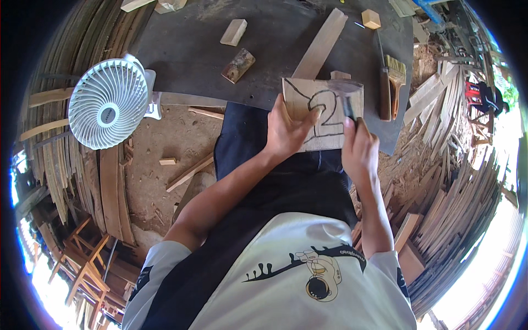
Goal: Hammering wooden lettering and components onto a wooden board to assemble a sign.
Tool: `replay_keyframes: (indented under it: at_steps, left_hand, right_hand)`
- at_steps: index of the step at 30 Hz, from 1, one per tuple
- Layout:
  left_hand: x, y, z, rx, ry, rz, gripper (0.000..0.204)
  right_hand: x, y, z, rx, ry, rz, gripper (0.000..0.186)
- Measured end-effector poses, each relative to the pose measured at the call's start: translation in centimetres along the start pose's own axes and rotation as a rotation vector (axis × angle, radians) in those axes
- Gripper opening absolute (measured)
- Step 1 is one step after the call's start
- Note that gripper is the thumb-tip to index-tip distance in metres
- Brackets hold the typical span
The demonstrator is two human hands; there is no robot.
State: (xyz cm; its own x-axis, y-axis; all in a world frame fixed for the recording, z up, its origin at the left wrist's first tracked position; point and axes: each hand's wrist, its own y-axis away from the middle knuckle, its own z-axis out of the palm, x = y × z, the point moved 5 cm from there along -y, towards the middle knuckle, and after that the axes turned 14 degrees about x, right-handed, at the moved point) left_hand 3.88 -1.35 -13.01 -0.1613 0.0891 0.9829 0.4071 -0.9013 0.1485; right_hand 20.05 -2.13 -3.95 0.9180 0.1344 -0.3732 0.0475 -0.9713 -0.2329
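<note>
A square light wooden board [333, 129] with thick black outlines drawn on it is tilted over my lap at the table's near edge. My left hand [289, 129] grips its left side, thumb on the face and fingers behind. My right hand [360, 144] is closed round a slim dark-handled tool [348, 107] over the board's right part. Its end is blurred, so its kind is unclear. Near that end, a greyish patch [347, 87] covers the upper right corner of the board.
On the dark table [187, 49] lie a long plank [322, 44], small wood blocks [234, 32], a wooden cube [371, 19] and a wide paintbrush [395, 77]. A white fan [108, 104] stands left. Stacked wood strips [467, 220] line the right, with offcuts on the dirt floor [159, 137].
</note>
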Motion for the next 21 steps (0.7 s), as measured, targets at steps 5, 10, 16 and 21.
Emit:
replay_keyframes:
  at_steps: [5, 10, 16, 21]
  left_hand:
    - [0.4, 0.2, 0.0, -0.002, -0.018, 0.015, 0.045]
    - [0.3, 1.0, -0.1, -0.029, -0.05, -0.013, 0.045]
    - [-0.1, 0.3, 0.2, -0.024, -0.01, -0.029, 0.044]
    - [0.0, -0.4, 0.4, -0.018, 0.03, -0.021, 0.046]
  right_hand:
    - [-1.4, -0.5, -3.4, 0.144, -0.191, 0.14, 0.03]
    - [0.2, 0.0, -0.6, 0.075, 0.022, -0.025, 0.031]
    - [-0.2, 0.4, -2.1, 0.142, -0.047, 0.061, 0.029]
    - [-0.5, -0.3, -1.5, 0.054, -0.05, 0.035, 0.029]
